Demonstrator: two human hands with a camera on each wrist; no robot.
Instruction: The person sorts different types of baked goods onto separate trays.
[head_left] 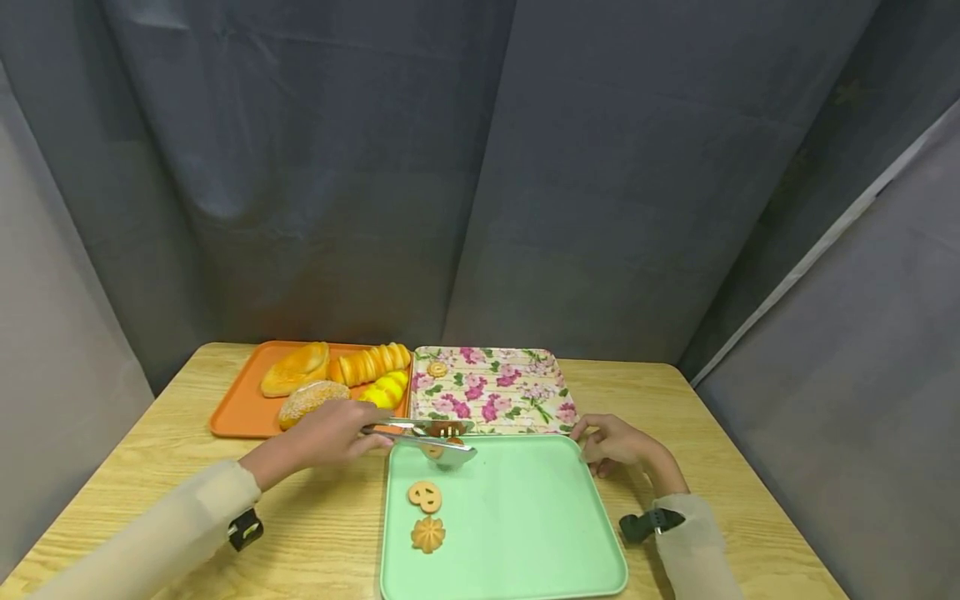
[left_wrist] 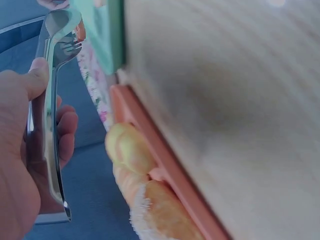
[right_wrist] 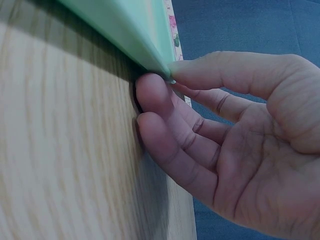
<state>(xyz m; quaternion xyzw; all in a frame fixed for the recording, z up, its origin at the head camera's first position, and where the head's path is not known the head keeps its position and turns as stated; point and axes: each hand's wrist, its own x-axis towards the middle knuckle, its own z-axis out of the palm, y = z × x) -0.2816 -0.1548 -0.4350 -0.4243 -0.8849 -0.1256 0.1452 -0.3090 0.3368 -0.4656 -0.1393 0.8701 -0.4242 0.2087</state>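
Left hand (head_left: 341, 437) is wrapped round the tongs (head_left: 454, 456), thumb one side, fingers the other; probably so the fingers needn't touch the food. Tong ends sit over the far-left corner of the green tray (head_left: 525, 508), slightly apart, with a reddish-brown piece (left_wrist: 80, 32), likely a cookie, at the tines. Can't tell if it's clamped or just behind the metal. Right hand (head_left: 618, 446) pinches the tray's rim near the far-right corner, thumb on top, fingertip below; reads as steadying against a shove from the tongs. Pretzel-shaped cookie (head_left: 425, 497) and flower-shaped cookie (head_left: 428, 535) line up along the tray's left side, looks like deliberate spacing. Floral tray (head_left: 480, 404) is right behind the green one, which likely keeps the reach short; one round cookie (head_left: 437, 369) lies at its far left. Breads (head_left: 296, 369) sit apart on the orange tray (head_left: 243, 408), presumably sorted by kind.
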